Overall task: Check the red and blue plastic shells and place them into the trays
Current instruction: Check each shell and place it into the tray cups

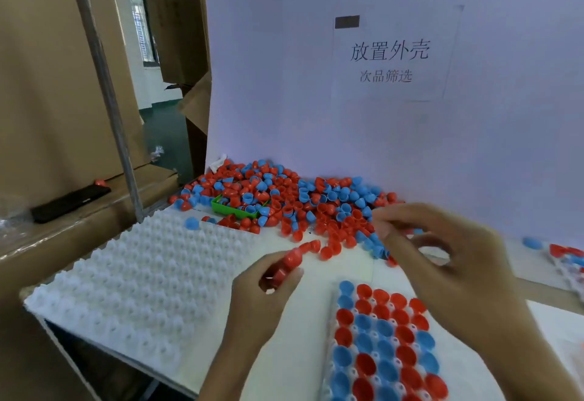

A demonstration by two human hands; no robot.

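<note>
Near the lower centre of the frame, a small stack of red plastic shells (286, 266) is being gripped in the curled fingers of the left hand (264, 298). The right hand (448, 261) is being held at centre right over the near edge of the heap of loose red and blue plastic shells (284, 203); its fingers are bent, but whether anything is being pinched cannot be told. A white dimpled plastic tray (132, 280) is lying at lower left, and a partly filled white tray (384, 343) is lying at lower right, its pockets occupied by red and blue shells. A small green plastic bin (235, 209) is being half buried in the heap.
</note>
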